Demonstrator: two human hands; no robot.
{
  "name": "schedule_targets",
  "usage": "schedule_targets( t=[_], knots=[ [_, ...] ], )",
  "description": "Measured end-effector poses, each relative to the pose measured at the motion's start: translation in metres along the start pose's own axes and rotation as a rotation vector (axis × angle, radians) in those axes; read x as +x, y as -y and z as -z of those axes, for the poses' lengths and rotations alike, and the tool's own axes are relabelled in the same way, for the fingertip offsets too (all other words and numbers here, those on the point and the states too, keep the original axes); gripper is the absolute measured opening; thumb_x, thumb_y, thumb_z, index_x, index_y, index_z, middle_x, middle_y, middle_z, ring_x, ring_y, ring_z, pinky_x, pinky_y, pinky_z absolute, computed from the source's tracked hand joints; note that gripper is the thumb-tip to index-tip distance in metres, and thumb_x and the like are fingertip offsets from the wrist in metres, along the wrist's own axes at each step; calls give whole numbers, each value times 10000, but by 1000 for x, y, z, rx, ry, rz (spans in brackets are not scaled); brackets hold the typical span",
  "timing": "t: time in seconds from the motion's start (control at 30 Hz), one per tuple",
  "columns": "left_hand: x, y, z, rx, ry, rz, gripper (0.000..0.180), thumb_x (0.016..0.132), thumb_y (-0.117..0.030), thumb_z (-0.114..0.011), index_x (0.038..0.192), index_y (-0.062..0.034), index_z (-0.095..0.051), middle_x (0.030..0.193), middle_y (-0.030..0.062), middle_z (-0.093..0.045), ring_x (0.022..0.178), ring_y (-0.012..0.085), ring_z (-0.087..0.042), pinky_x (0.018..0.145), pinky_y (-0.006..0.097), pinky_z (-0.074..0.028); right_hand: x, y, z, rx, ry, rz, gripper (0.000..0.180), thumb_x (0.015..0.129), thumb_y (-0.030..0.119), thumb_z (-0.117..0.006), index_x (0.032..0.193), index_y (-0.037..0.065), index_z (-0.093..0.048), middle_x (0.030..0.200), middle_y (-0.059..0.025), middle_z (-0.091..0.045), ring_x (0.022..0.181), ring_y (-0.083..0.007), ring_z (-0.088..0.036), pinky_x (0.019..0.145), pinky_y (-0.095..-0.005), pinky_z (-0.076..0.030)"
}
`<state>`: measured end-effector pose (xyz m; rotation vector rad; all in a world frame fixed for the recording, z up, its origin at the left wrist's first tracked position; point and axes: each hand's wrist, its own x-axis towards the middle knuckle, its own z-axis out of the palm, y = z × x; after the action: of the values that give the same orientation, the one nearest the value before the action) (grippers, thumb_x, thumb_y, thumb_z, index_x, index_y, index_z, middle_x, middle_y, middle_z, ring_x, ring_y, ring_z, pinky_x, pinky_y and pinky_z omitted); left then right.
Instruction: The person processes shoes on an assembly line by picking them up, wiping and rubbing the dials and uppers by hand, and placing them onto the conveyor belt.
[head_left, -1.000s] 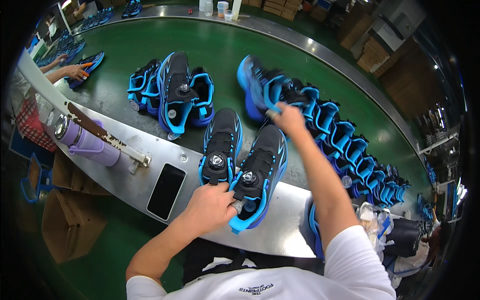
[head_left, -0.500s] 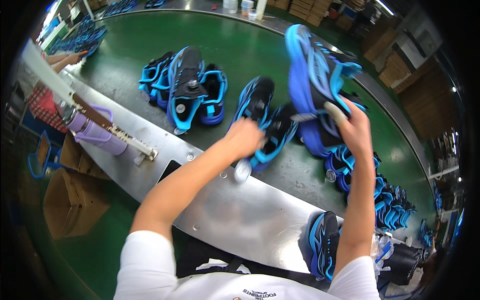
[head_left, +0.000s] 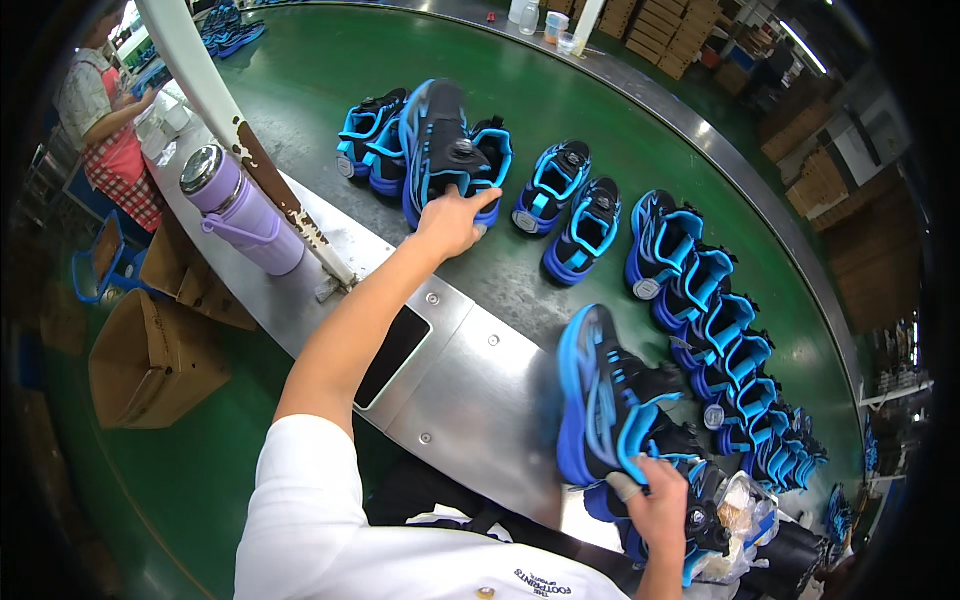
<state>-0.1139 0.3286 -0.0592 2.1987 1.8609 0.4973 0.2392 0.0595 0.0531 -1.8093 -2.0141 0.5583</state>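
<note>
My left hand [head_left: 450, 222] reaches out over the green belt [head_left: 300, 90] and grips the near end of a black and blue shoe [head_left: 437, 140] that lies on top of a small group of the same shoes. My right hand [head_left: 658, 510] is low at the near right, shut on the edge of a blue shoe [head_left: 600, 400] held with its sole turned toward me. Under that hand lie more black and blue shoes [head_left: 700, 500]. A pair of shoes [head_left: 570, 205] stands on the belt just right of my left hand.
A curved row of several blue shoes [head_left: 720, 330] runs down the right of the belt. On the steel ledge [head_left: 470, 400] lie a dark phone [head_left: 395, 355] and a purple bottle [head_left: 240, 210] beside a white post [head_left: 215, 100]. Cardboard boxes [head_left: 150, 360] stand below left. Another person [head_left: 100, 110] works far left.
My right hand lifted a blue shoe from the row and brought it down to the near right. My left hand left the pair and moved left to the grouped shoes.
</note>
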Motion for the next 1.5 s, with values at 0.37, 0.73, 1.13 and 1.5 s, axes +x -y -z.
schedule_targets(
  t=[0.37, 0.73, 1.13, 1.5],
  knots=[
    [49, -31, -7, -19, -65, 272, 514, 747, -318, -705, 1197, -159, -516, 1141, 276, -537, 970, 420, -592, 825, 463, -498, -45, -7, -34, -106, 215, -76, 343, 705, 325, -774, 976, 167, -638, 747, -178, -584, 702, -370, -588, 594, -435, -466],
    [-128, -102, 70, -612, -230, -24, 281, 798, -264, -743, 913, -32, -635, 695, 81, -563, 575, 196, -498, 575, 308, -409, -39, -5, -37, -172, 159, -39, 320, 683, 225, -762, 955, 136, -621, 732, -192, -576, 707, -397, -590, 598, -466, -468],
    [-235, -58, 104, -254, -43, -281, 329, 757, -316, -732, 965, -78, -640, 823, 129, -592, 747, 319, -576, 647, 381, -443, -54, 0, -37, -146, 67, -38, 330, 725, 351, -760, 937, 123, -650, 789, -174, -585, 704, -352, -599, 612, -414, -482],
    [-277, -61, 133, 318, -248, -117, 333, 781, 20, -571, 1112, -16, -582, 1207, 178, -546, 1095, 400, -508, 965, 446, -391, -87, 30, -58, -43, -27, -3, 312, 783, 280, -708, 1028, 110, -617, 854, -187, -576, 745, -378, -597, 647, -441, -496]
  ],
)
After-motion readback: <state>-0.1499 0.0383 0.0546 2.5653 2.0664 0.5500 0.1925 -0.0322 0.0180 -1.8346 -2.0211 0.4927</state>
